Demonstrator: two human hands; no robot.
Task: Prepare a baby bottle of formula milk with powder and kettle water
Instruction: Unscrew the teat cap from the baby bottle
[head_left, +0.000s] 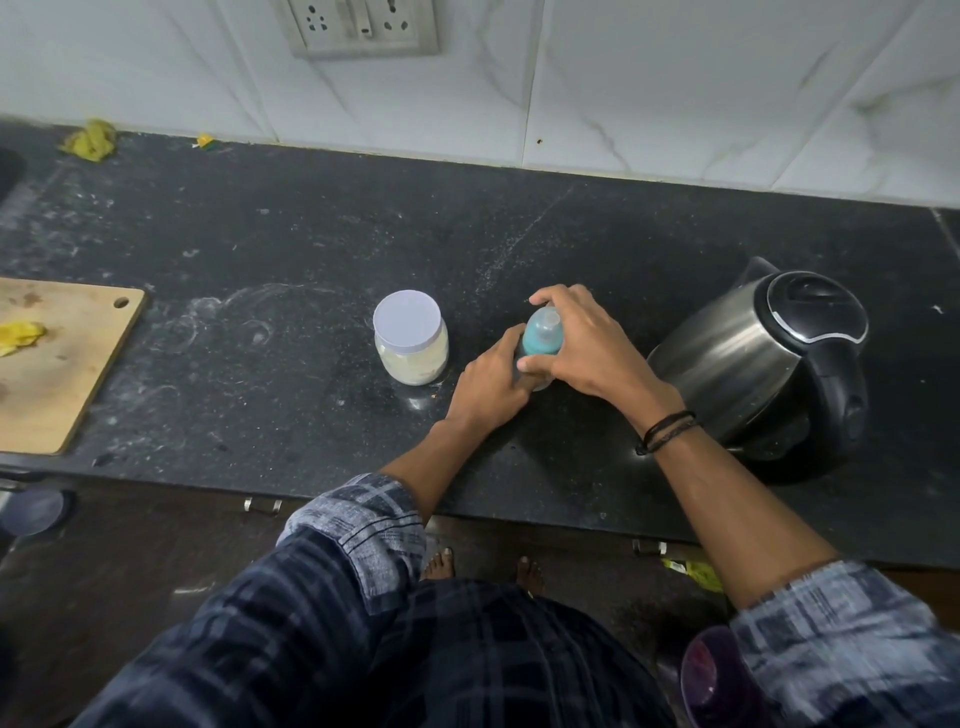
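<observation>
Nearest the camera, plaid sleeves (358, 525) framed 2 bare feet (439, 564) on a dark floor, with a purple object (717, 680) blurred at the lower right. Beyond them ran the front edge of the black stone bench (311, 234), with metal cabinet handles (262, 505) just beneath it. Close to that edge the baby bottle (540, 335) stood upright on the bench, between the 2 hands. The left hand (493, 384) gripped its body from the left, fingers curled round it. The right hand (587, 343), with a dark band (667, 431) at the wrist, came over the top, its fingers curled round the teal collar below the clear teat. Just left of the bottle and apart from it stood a lidded jar (410, 338) of pale powder. To the right the steel kettle (763, 358) sat near the right forearm, lid closed. A wooden cutting board (57, 358) lay at the far left front, carrying a yellow scrap (18, 335). Behind the jar a wide stretch of dusty, scuffed stone lay open up to the back edge, where a yellow cloth (91, 139) sat at the left. Above rose white marbled wall tiles (675, 78) and a socket plate (363, 26).
</observation>
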